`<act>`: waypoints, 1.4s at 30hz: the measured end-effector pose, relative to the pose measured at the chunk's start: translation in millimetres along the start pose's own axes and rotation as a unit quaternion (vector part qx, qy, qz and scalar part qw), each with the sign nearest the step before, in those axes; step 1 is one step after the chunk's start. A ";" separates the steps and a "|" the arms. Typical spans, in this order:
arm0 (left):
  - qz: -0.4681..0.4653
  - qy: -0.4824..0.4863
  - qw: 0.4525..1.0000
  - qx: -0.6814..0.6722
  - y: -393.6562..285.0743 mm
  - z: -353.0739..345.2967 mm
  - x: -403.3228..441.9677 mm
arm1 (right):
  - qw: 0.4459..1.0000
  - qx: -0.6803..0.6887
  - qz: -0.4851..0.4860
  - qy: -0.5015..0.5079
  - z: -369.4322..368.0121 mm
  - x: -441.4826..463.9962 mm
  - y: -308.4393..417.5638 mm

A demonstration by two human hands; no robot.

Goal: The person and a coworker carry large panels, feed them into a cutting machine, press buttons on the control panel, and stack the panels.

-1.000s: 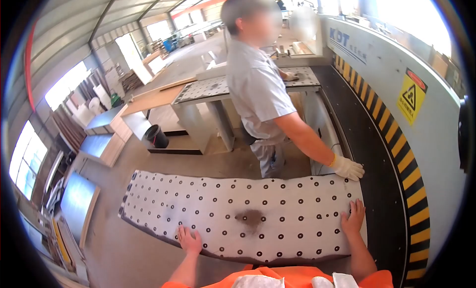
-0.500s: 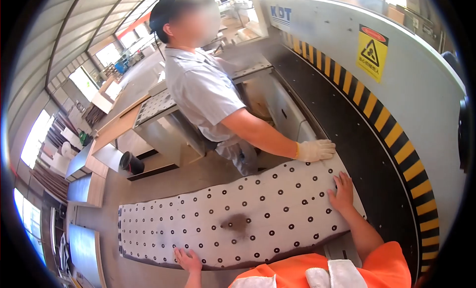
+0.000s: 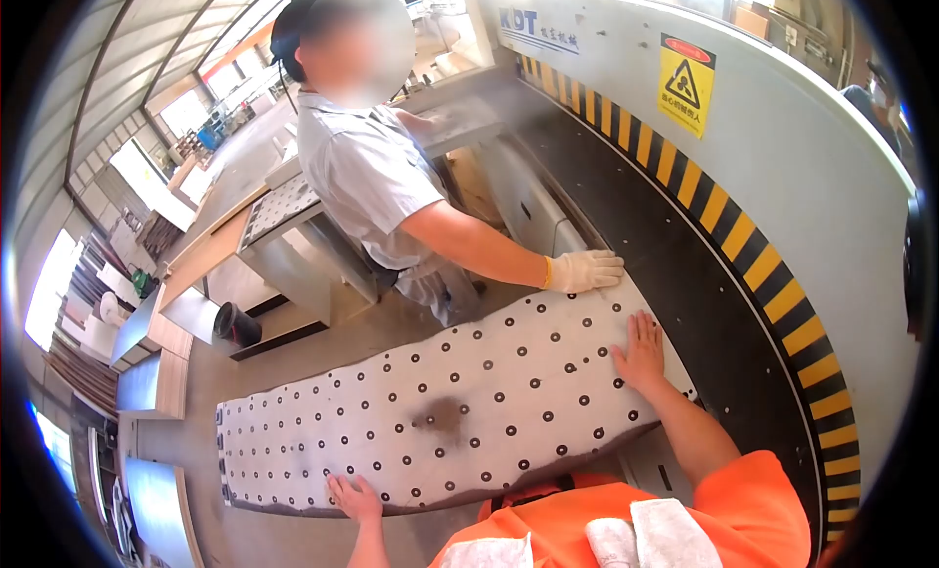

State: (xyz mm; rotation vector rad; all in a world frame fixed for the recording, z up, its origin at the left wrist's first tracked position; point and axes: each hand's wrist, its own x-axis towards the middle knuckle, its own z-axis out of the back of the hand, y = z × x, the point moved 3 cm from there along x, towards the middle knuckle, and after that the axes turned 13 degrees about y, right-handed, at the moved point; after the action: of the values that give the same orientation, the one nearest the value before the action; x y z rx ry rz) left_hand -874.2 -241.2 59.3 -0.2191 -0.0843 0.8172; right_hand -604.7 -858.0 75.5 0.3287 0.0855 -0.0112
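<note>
A long white table (image 3: 391, 382) dotted with rows of black-ringed holes stretches across in front of me. My left hand (image 3: 355, 498) rests on its near edge, fingers stretched out. Toward the machine end, my right hand (image 3: 641, 353) lies flat on the surface with its fingers spread. Neither hand holds anything. Beyond my right hand, a co-worker's gloved hand (image 3: 584, 272) lies on the far corner of the same table. A dark smudge (image 3: 442, 417) marks the surface between my hands.
A co-worker (image 3: 367, 167) in a grey shirt stands across the table. At right runs a grey machine beam (image 3: 606, 64) with a yellow warning sign (image 3: 687, 87), black-and-yellow striping and a black bed (image 3: 675, 265). A dark bucket (image 3: 237, 323) and stacked panels (image 3: 156, 377) are at left.
The view has shifted, so the table, machine and co-worker appear a little further left and mostly higher. My two hands and the gloved hand keep about the same places on the table.
</note>
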 end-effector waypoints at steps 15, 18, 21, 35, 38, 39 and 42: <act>-0.005 -0.008 1.000 -0.006 -1.8 1.9 0.4 | 0.998 -0.031 -0.038 0.049 8.4 -31.6 23.7; 0.006 0.009 1.000 -0.004 -9.9 3.6 0.4 | 0.998 -0.023 -0.044 0.050 11.4 -32.2 26.3; -0.001 0.008 1.000 -0.010 -5.9 7.8 -0.9 | 0.999 -0.014 -0.030 0.023 4.4 -31.7 21.8; 0.004 -0.027 0.999 -0.027 -0.4 0.6 -0.1 | 0.999 0.020 -0.013 -0.036 -0.4 -33.1 25.8; 0.005 -0.024 0.999 -0.029 -0.6 1.1 -0.5 | 0.999 0.016 -0.009 -0.047 -5.0 -33.2 23.6; 0.007 -0.022 0.999 -0.029 -1.4 1.7 -0.2 | 0.999 0.011 -0.008 -0.044 -3.9 -33.2 24.0; 0.012 -0.023 0.999 -0.030 -1.9 2.6 0.2 | 0.999 0.006 -0.007 -0.036 -3.7 -32.1 22.9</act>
State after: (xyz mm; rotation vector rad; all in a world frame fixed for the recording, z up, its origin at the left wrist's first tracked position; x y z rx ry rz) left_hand -873.1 -241.9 62.2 -0.2590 -0.1506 0.8451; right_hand -636.4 -835.2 82.2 0.3389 0.0175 -0.0381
